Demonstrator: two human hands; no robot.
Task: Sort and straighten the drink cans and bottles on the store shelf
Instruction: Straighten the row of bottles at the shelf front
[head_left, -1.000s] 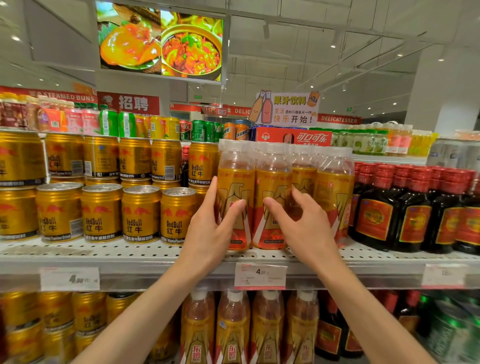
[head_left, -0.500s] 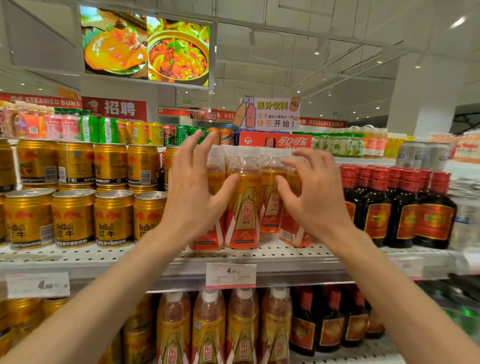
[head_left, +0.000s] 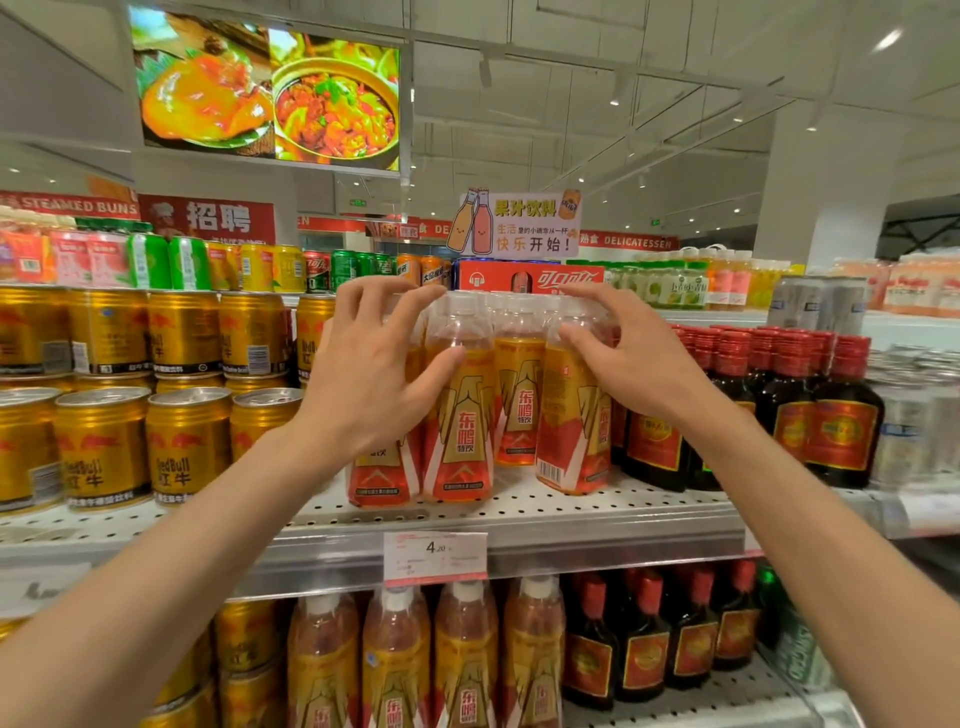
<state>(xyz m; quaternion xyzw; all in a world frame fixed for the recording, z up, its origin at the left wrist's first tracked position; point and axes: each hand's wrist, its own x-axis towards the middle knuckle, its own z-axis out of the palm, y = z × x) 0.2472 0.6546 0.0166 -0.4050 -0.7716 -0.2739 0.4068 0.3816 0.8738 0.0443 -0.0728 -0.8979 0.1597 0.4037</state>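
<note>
Several gold-and-orange energy drink bottles with clear caps stand in a cluster on the perforated white shelf. My left hand wraps the upper part of the leftmost bottle; its thumb presses the middle front bottle's shoulder and its fingers reach over the caps. My right hand grips the shoulder of the rightmost bottle, which leans slightly and shows its barcode to the front. A fourth bottle stands further back between them.
Gold Red Bull cans are stacked in two tiers on the left. Dark bottles with red caps crowd the right. A price tag hangs on the shelf edge. More of the same bottles fill the shelf below.
Both hands rose from the bottles' labels to their shoulders and caps and now sit wider apart around the cluster. The rightmost bottle has turned barcode-forward.
</note>
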